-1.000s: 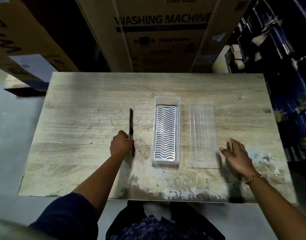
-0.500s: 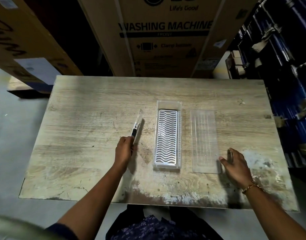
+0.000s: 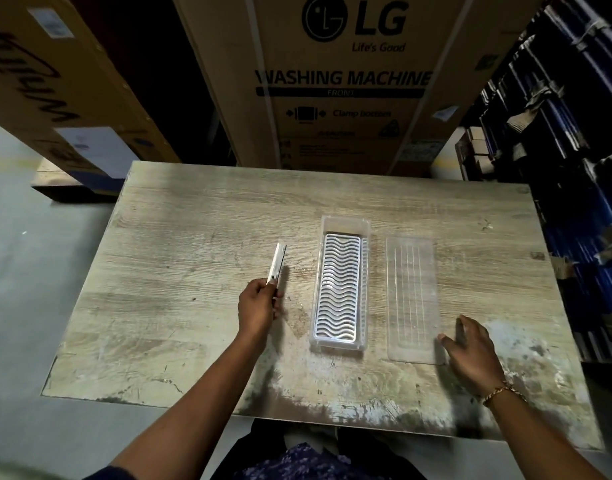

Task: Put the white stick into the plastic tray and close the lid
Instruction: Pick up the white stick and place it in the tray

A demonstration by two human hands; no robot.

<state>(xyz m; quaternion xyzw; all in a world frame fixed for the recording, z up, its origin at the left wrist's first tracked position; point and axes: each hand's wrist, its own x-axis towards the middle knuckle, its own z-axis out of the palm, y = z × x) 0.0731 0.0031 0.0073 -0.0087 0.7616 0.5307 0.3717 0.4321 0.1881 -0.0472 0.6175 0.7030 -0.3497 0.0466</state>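
Head view: two bare hands work over one worn wooden table. The left hand is curled around the near end of one white stick, fingers wrapped tight on it; the stick rises away from the grip, tilted, its far end off the table and throwing a shadow just to the right. Right of that grip, near but apart from it, lies one clear plastic tray, long and narrow, uncovered, with one white wavy-ribbed insert inside. Beyond the tray, further from the stick hand, one clear lid lies flat on the table, just beside the tray and parallel to it. The right hand rests spread and flat at the lid's near right corner, fingertips touching its edge, holding nothing; one gold bracelet circles that wrist. Behind the table stands one large cardboard box printed LG WASHING MACHINE.
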